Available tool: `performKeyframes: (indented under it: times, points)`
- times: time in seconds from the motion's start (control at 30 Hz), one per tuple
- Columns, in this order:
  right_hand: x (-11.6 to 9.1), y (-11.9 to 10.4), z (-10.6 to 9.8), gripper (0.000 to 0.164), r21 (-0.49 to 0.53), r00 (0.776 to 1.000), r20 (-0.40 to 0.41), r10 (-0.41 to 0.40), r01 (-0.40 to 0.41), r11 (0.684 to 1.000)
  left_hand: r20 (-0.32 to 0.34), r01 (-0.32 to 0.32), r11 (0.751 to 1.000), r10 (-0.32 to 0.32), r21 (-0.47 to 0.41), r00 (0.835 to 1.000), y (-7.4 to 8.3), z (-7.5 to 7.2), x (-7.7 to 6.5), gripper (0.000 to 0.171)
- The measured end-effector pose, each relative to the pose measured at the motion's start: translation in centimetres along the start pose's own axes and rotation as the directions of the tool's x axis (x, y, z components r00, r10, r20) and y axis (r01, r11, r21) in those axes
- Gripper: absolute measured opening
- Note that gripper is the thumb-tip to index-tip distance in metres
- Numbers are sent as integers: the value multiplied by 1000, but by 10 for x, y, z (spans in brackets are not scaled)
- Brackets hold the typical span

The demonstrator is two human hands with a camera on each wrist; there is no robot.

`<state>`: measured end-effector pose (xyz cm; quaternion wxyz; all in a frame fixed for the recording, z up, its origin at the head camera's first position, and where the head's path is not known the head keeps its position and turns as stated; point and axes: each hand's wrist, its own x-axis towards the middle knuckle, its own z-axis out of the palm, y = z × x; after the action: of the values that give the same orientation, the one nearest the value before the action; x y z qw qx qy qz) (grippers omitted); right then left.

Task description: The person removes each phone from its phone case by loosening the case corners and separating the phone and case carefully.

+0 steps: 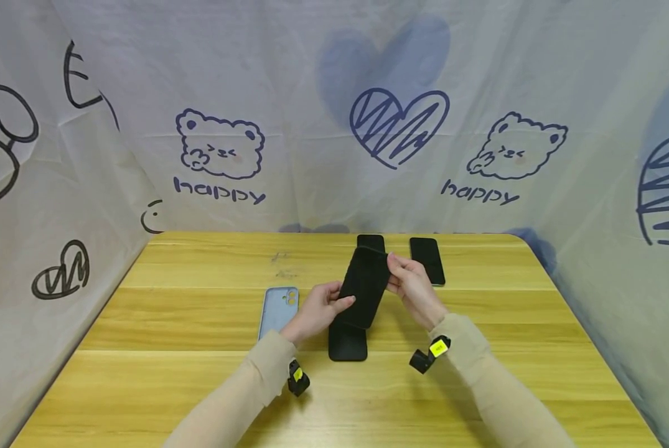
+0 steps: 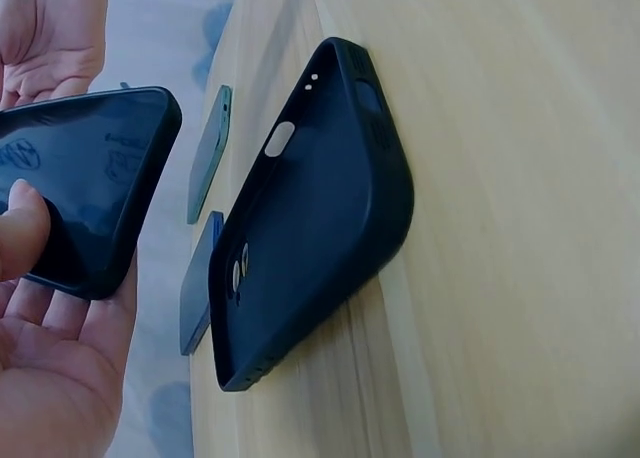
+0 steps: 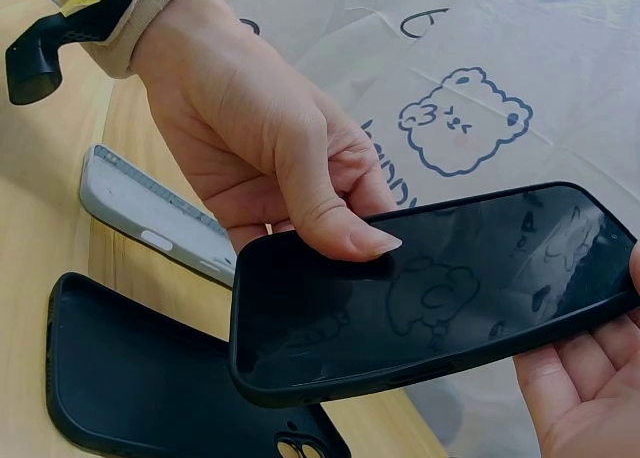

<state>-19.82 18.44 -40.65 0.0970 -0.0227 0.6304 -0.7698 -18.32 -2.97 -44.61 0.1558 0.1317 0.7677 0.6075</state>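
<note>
Behind and left of the held smartphone [image 1: 366,283], the cloth [image 1: 306,162] reads "happy". Left of the smartphone lies a light-blue phone case [image 1: 278,309]. The left hand [image 1: 318,309] pinches the smartphone, thumb on its glossy, reflective dark screen; black-rimmed, it tilts above a black phone case [image 1: 348,346]. Behind lies a dark phone [image 1: 370,241]. The right hand [image 1: 415,287] pinches the smartphone's far right corner. Another phone [image 1: 428,261] lies right; "happy" repeats beyond.
</note>
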Motion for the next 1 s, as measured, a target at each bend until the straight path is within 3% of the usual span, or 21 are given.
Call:
performKeyframes:
  times: [0.6,0.87,1.0]
  points:
    - [1,-2,3,40,99,1000,18,14,-16,995,53,-44,999,42,26,998,-4,-11,3,37]
    - [3,1,-1,41,183,997,77,33,-47,982,76,-51,998,48,48,996,-5,-18,2,34]
    - [4,2,-5,43,246,988,148,42,-77,966,93,-72,996,67,48,993,-6,-20,2,27]
